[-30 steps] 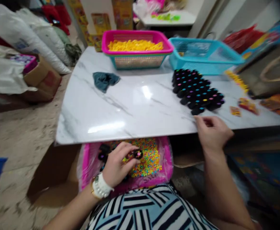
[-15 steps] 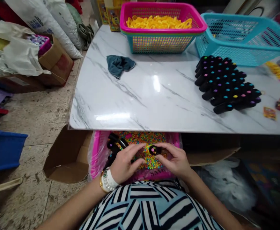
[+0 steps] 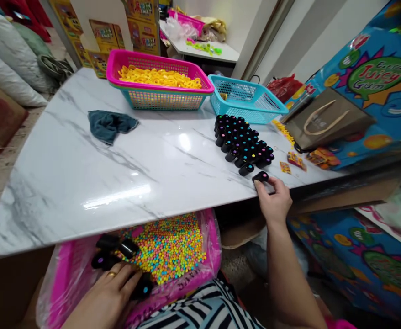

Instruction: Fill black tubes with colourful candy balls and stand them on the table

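My right hand (image 3: pixel 275 201) pinches a small black cylinder (image 3: pixel 261 176) with a pink dot on its end, at the table's front edge. Just beyond it stands a tight group of similar black cylinders (image 3: pixel 241 141) with coloured dots. My left hand (image 3: pixel 108 292), a ring on one finger, reaches into a plastic-lined pink basket (image 3: pixel 215 242). Its fingers bend down among several loose black cylinders (image 3: pixel 108 242); the fingertips are partly hidden, so a hold cannot be made out. Small multicoloured candy balls (image 3: pixel 173 246) fill the basket beside that hand.
On the marble-patterned table (image 3: pixel 159 169) lie a dark blue cloth (image 3: pixel 109 125) and small packets (image 3: pixel 294 160). A pink basket of yellow rings (image 3: pixel 159 77) and a blue basket (image 3: pixel 248 98) stand at the back. A paper bag (image 3: pixel 327 119) is at right.
My right hand has carried the pink-dotted cylinder from above the candy up to the table by the group. My left hand has moved left onto the loose cylinders. The view has turned right.
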`<state>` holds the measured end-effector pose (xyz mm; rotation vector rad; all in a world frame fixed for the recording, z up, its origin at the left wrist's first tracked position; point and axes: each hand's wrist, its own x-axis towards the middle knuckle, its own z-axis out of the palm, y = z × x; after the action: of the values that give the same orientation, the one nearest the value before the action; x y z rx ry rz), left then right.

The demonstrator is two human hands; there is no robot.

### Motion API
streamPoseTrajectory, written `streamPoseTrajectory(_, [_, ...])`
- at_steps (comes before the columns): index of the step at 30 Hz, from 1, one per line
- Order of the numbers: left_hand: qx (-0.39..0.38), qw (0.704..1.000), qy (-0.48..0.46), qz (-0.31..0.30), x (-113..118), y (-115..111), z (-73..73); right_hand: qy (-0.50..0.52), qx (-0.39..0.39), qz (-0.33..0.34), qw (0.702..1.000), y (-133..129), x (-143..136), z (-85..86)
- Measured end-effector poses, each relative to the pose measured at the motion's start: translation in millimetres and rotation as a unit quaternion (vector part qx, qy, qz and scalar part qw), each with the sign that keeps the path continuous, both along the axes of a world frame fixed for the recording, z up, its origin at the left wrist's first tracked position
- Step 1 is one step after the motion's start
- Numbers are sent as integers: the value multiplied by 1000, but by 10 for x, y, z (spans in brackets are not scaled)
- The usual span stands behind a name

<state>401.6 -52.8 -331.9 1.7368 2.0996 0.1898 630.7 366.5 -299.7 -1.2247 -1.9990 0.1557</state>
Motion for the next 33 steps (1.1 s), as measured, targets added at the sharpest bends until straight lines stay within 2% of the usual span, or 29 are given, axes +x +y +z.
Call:
streamPoseTrajectory(2, [-20, 999, 18, 19, 23, 78, 77, -34, 18, -43, 998, 126, -83, 55])
streamPoseTrajectory(5, [-39, 998, 43, 26, 91, 246, 202, -25, 14, -38, 999, 182, -181, 138])
streamPoseTrajectory(7, [-48, 997, 51, 24, 141, 342, 271, 23, 47, -44, 998, 16, -212, 160])
streamPoseTrajectory(10, [-53, 997, 51, 27, 172, 385, 327, 89, 117, -36, 988, -574, -236, 132])
streamPoseTrajectory(11, [-51, 997, 42, 29, 167, 371, 335, 90, 102, 4, 991, -824, -249, 108])
streamPoseTrajectory(12, [-50, 998, 33, 30, 156, 347, 339, 75, 51, 86, 992, -1079, -271, 77])
streamPoseTrajectory(13, [-49, 998, 27, 32, 142, 318, 342, 46, -25, 196, 979, -1324, -306, 37])
streamPoseTrajectory(14, [-49, 998, 24, 32, 127, 290, 345, 12, -95, 319, 943, -1547, -357, -12])
streamPoseTrajectory(15, [-51, 998, 25, 30, 113, 267, 347, -25, -144, 434, 889, -1737, -425, -71])
streamPoseTrajectory(17, [-54, 998, 33, 21, 90, 242, 346, -100, -155, 606, 773, -2000, -598, -204])
streamPoseTrajectory(18, [-56, 998, 38, 15, 84, 238, 341, -131, -132, 661, 727, -2074, -691, -271])
streamPoseTrajectory(20, [-61, 997, 50, 9, 85, 236, 324, -178, -96, 726, 658, -2141, -858, -391])
streamPoseTrajectory(22, [-62, 996, 59, 15, 103, 218, 304, -180, -117, 750, 625, -2164, -968, -489])
streamPoseTrajectory(26, [-41, 995, 74, 50, 161, 144, 306, -137, -220, 722, 641, -2253, -1015, -609])
streamPoseTrajectory(29, [-50, 993, 88, 59, 199, 138, 350, -97, -242, 723, 640, -2280, -974, -585])
streamPoseTrajectory(31, [-52, 993, 88, 62, 227, 182, 366, -95, -231, 700, 669, -2202, -933, -519])
streamPoseTrajectory(33, [-39, 994, 81, 68, 266, 261, 344, -135, -180, 655, 721, -2064, -886, -454])
